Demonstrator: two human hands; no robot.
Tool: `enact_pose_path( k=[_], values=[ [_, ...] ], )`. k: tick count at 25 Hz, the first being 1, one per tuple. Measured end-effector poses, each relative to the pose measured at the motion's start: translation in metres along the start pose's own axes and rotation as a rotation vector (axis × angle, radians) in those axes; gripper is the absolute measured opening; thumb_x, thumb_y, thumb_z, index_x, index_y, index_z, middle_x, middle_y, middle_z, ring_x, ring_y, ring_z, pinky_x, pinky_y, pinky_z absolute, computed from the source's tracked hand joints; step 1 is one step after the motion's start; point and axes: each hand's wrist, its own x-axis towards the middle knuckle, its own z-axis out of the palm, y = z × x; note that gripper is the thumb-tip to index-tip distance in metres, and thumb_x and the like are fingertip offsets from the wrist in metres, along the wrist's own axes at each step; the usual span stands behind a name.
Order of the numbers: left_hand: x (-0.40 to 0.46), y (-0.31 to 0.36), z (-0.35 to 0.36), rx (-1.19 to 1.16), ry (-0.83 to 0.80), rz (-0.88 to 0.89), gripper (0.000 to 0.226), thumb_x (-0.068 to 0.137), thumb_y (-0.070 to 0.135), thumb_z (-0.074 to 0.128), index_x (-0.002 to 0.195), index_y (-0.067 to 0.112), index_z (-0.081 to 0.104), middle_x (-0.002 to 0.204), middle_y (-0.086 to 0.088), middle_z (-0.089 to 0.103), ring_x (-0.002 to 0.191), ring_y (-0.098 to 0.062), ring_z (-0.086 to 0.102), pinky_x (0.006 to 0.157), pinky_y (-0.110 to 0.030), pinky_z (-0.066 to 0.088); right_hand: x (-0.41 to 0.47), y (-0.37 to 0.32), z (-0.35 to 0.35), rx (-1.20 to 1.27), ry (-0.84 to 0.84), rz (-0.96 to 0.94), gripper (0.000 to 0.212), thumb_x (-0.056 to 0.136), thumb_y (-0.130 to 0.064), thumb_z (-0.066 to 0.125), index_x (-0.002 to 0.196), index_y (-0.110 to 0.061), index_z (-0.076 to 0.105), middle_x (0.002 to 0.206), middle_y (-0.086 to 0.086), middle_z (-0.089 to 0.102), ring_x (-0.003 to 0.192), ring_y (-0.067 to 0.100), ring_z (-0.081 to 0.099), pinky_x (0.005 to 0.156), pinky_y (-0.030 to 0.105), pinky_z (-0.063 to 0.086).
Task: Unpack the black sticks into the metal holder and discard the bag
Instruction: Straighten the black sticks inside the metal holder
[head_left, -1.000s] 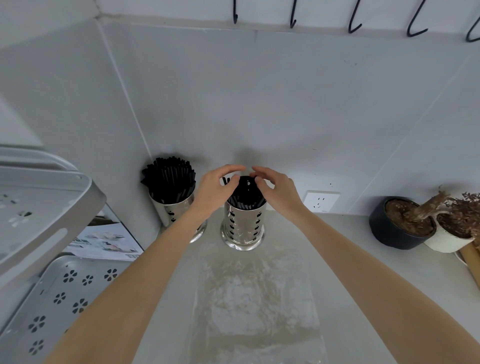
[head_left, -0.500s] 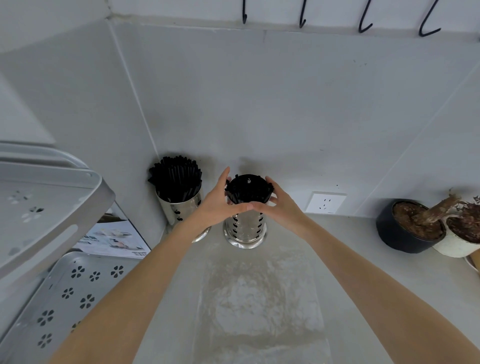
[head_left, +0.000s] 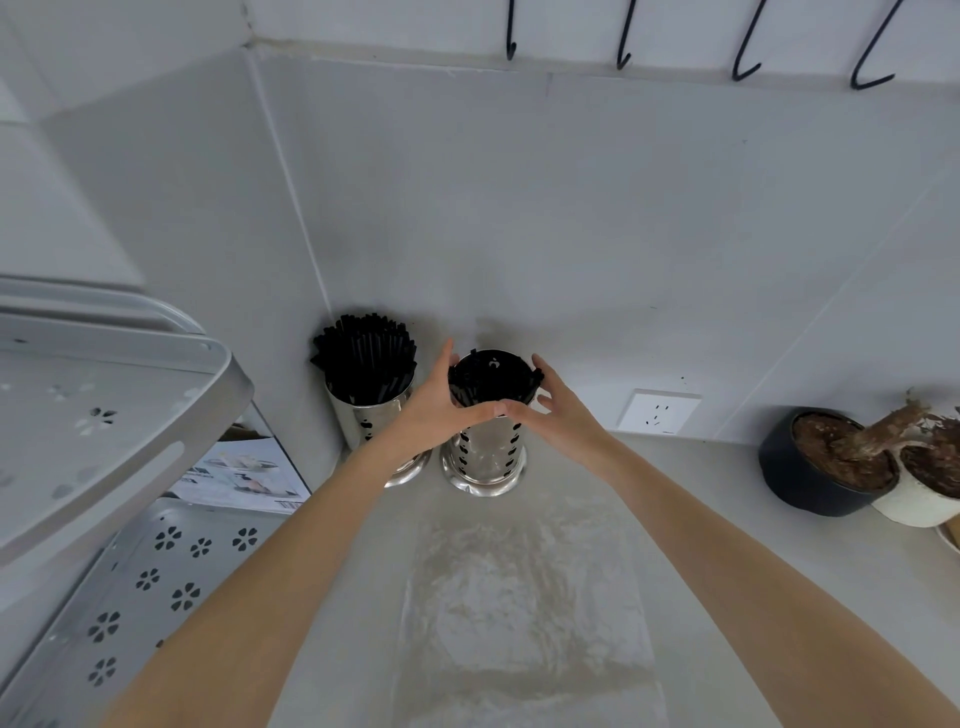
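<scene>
A perforated metal holder (head_left: 485, 460) stands on the counter near the back wall, filled with a bundle of black sticks (head_left: 491, 376). My left hand (head_left: 434, 410) cups the bundle's left side and my right hand (head_left: 563, 418) its right side. The thumbs meet in front, just above the holder's rim. The clear plastic bag (head_left: 519, 597) lies flat and empty on the counter in front of the holder, between my forearms.
A second metal holder (head_left: 358, 421) packed with black sticks (head_left: 363, 358) stands in the corner, left of the first. A white perforated rack (head_left: 104, 426) is at the left. A wall socket (head_left: 657, 413) and two plant pots (head_left: 810, 478) are at the right.
My hands have come down from the top of the stick bundle to wrap around its sides, thumbs now meeting in front. The bag has not moved.
</scene>
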Motion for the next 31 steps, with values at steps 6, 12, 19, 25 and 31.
enact_pose_path(
  k=[6,12,19,25,31],
  values=[
    [-0.017,0.004,-0.002,0.025,-0.008,0.002,0.102,0.079,0.027,0.067,0.146,0.012,-0.010,0.157,-0.006,0.008,0.144,-0.020,0.013,0.114,-0.031,0.016,-0.023,-0.003,-0.010,-0.097,0.003,-0.003,0.089,0.081,-0.039,0.063,0.148,-0.029,0.006,0.154,0.007,0.023,0.141,0.024,0.026,0.114,0.042,0.027],
    [-0.044,-0.006,-0.002,0.053,0.008,0.003,0.106,0.078,0.027,0.068,0.145,0.015,-0.013,0.157,-0.006,0.000,0.145,-0.021,0.006,0.117,-0.035,0.012,-0.062,0.007,-0.023,-0.174,0.025,0.007,0.084,0.083,-0.037,0.062,0.148,-0.028,0.009,0.152,0.007,0.027,0.141,0.022,0.027,0.112,0.036,0.028],
    [-0.093,-0.043,0.012,0.133,-0.085,-0.079,0.095,0.080,0.023,0.067,0.146,0.009,0.000,0.156,-0.009,0.012,0.142,-0.022,0.019,0.116,-0.034,0.020,-0.122,0.043,-0.026,-0.249,0.034,0.117,0.078,0.084,-0.045,0.058,0.147,-0.029,0.015,0.152,0.003,0.027,0.140,0.020,0.028,0.112,0.037,0.030],
    [-0.140,-0.085,0.033,0.258,-0.174,-0.255,0.079,0.082,0.029,0.064,0.144,0.010,0.018,0.149,-0.014,0.029,0.135,-0.027,0.034,0.110,-0.036,0.031,-0.166,0.095,-0.014,-0.290,0.016,0.319,0.074,0.084,-0.046,0.056,0.145,-0.023,0.021,0.149,0.010,0.031,0.136,0.025,0.035,0.108,0.037,0.035],
    [-0.173,-0.113,0.053,0.252,-0.257,-0.404,0.086,0.081,0.036,0.063,0.146,0.014,0.011,0.150,-0.016,0.021,0.136,-0.029,0.031,0.110,-0.038,0.032,-0.201,0.131,0.009,-0.220,0.126,0.491,0.073,0.088,-0.038,0.054,0.147,-0.013,0.017,0.147,0.016,0.032,0.134,0.031,0.035,0.106,0.039,0.036]
  ],
)
